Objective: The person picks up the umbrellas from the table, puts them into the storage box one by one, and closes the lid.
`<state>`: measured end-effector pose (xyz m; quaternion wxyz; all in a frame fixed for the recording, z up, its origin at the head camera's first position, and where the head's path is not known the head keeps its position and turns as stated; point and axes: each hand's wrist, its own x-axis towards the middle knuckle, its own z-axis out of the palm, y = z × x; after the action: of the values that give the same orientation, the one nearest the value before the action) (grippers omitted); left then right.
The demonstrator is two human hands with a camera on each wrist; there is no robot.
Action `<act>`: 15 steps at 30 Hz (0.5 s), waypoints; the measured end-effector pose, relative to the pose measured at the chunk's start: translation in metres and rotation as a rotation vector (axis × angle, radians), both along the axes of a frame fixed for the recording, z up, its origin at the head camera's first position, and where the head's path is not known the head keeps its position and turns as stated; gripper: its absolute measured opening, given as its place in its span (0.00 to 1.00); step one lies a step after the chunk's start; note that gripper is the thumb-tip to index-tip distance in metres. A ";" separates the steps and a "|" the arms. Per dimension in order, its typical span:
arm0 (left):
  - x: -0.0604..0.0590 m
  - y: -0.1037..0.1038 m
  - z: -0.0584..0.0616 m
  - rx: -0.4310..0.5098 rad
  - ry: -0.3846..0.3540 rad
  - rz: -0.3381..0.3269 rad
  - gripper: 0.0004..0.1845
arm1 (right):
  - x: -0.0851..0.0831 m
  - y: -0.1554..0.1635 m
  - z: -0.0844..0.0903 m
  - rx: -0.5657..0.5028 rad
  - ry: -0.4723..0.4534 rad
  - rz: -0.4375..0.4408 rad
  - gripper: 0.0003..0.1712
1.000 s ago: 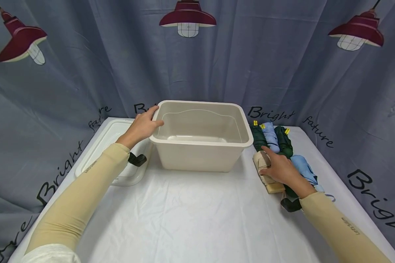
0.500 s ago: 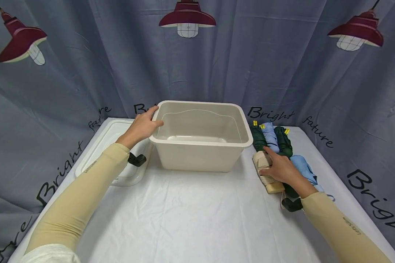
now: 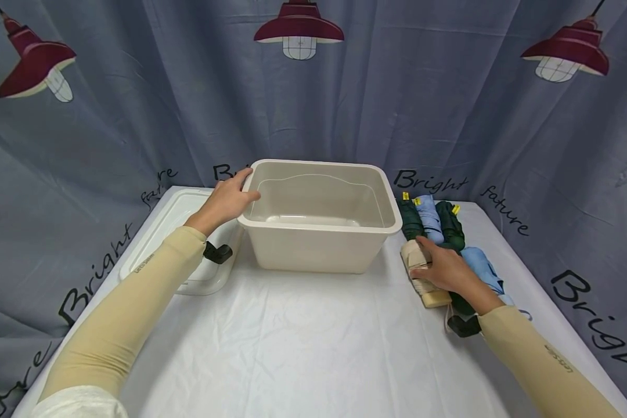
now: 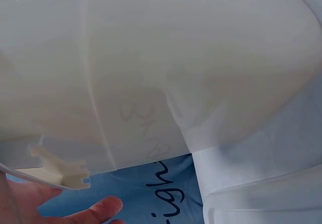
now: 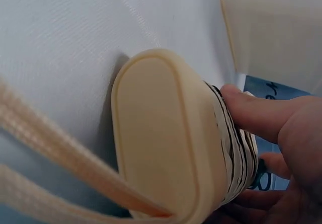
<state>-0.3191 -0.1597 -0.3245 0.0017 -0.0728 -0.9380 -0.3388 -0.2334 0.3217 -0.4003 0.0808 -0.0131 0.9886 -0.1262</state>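
Hardly anything has shifted: the left hand (image 3: 229,200) still grips the empty bin's (image 3: 319,215) rim at centre frame, the right hand (image 3: 444,270) curls round the beige folded umbrella (image 3: 417,273) right of it on the surface (image 3: 303,348), nothing packed yet.

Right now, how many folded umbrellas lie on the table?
5, all right of the bin: beige under the right hand, two green, two blue. More may be hidden.

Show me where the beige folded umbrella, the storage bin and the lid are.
beige folded umbrella (image 3: 417,260): head view, on its wrapped canopy beside the fingers.
storage bin (image 3: 313,251): head view, on its front wall.
lid (image 3: 180,212): head view, on its flat top, left of the bin.
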 end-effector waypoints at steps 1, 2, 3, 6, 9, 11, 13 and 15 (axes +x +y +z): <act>0.000 0.000 0.000 -0.002 0.002 -0.001 0.41 | 0.000 -0.001 0.000 0.001 0.005 0.003 0.57; -0.001 -0.001 0.000 -0.004 0.002 0.000 0.41 | 0.000 -0.002 0.001 0.002 0.009 0.006 0.57; -0.001 -0.001 0.000 -0.007 -0.002 -0.001 0.41 | 0.000 -0.002 0.001 0.003 0.011 0.010 0.57; 0.000 -0.001 0.001 -0.010 -0.013 -0.001 0.41 | -0.001 -0.002 0.001 0.005 0.011 0.019 0.56; 0.001 -0.001 0.002 -0.005 -0.018 0.002 0.41 | -0.002 -0.002 0.001 -0.003 0.006 0.027 0.56; 0.002 0.000 0.003 -0.008 -0.014 0.002 0.42 | -0.002 -0.002 0.001 -0.013 0.002 0.027 0.56; 0.002 0.000 0.003 -0.018 -0.010 0.000 0.42 | -0.002 -0.003 0.002 -0.022 -0.001 0.031 0.55; 0.001 -0.001 0.004 -0.036 -0.008 -0.001 0.42 | -0.003 -0.004 0.003 -0.028 -0.001 0.033 0.55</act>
<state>-0.3178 -0.1603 -0.3207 -0.0035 -0.0721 -0.9439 -0.3222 -0.2360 0.3179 -0.3973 0.0834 -0.0304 0.9864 -0.1386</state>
